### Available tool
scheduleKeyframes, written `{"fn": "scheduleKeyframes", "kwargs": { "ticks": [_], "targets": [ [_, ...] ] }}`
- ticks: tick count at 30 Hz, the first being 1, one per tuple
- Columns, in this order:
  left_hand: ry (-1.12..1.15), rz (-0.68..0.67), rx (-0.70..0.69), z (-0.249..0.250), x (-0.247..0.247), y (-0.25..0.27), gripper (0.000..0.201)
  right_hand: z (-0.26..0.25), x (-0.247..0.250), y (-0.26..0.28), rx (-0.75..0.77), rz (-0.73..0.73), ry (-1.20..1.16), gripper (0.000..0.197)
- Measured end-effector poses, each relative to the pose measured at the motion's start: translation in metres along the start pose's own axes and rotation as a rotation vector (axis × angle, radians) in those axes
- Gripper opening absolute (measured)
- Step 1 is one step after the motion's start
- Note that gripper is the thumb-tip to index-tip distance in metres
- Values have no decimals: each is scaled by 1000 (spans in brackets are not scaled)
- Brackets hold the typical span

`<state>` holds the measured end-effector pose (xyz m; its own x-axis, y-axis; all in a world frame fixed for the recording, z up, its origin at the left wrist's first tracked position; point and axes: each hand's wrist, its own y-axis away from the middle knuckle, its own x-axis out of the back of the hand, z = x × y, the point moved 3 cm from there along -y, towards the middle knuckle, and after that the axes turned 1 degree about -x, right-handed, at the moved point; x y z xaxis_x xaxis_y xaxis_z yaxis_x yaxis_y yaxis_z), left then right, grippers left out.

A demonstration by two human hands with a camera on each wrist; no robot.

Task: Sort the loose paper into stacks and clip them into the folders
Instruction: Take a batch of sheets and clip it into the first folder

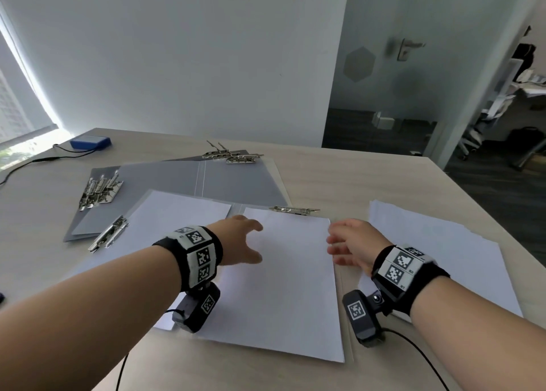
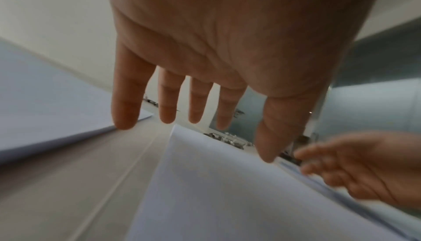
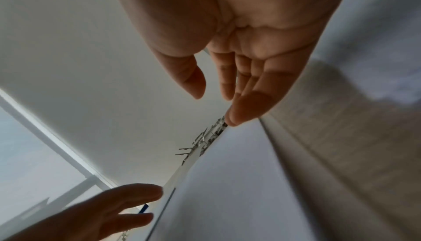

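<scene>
A white paper stack point(image 1: 289, 287) lies on the right half of an open grey folder point(image 1: 139, 244) in front of me. A second stack point(image 1: 177, 213) lies on its left half. My left hand point(image 1: 252, 240) hovers over the near stack's left edge, fingers spread and straight, holding nothing. My right hand point(image 1: 339, 244) is at the same stack's right edge, fingers loosely bent and empty. The left wrist view shows the left hand point(image 2: 244, 142) open above the paper point(image 2: 216, 190). The right hand point(image 3: 213, 97) is open above the paper point(image 3: 227, 199) too. A metal clip point(image 1: 294, 210) lies at the stack's far edge.
Loose sheets point(image 1: 443, 257) lie spread at the right, near the table edge. More grey folders point(image 1: 236, 183) with metal clips point(image 1: 100, 191) are stacked behind. Another clip point(image 1: 109, 234) sits at the open folder's left edge. A blue box point(image 1: 90, 141) with a cable is far left.
</scene>
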<state>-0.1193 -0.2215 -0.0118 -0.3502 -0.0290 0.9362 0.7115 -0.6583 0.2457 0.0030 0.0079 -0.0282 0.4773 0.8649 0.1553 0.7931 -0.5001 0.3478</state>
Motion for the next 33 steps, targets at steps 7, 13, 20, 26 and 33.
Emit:
{"fn": "scheduleKeyframes", "kwargs": {
  "ticks": [7, 13, 20, 26, 33],
  "targets": [
    [-202, -177, -20, 21, -11, -10, 79, -7, -25, -29, -59, 44, -209, 22],
    [-214, -172, -4, 21, -12, -12, 78, -28, -38, -52, 98, 126, 57, 58],
    [-220, -159, -11, 22, -12, -11, 79, -62, -87, -61, 338, -68, 650, 61],
    [-227, -155, -16, 22, -12, -9, 80, -65, -110, -75, 407, -132, 1289, 63],
    [-235, -147, -23, 20, -13, -10, 79, -51, -128, -88, 355, -248, 1590, 62]
  ]
}}
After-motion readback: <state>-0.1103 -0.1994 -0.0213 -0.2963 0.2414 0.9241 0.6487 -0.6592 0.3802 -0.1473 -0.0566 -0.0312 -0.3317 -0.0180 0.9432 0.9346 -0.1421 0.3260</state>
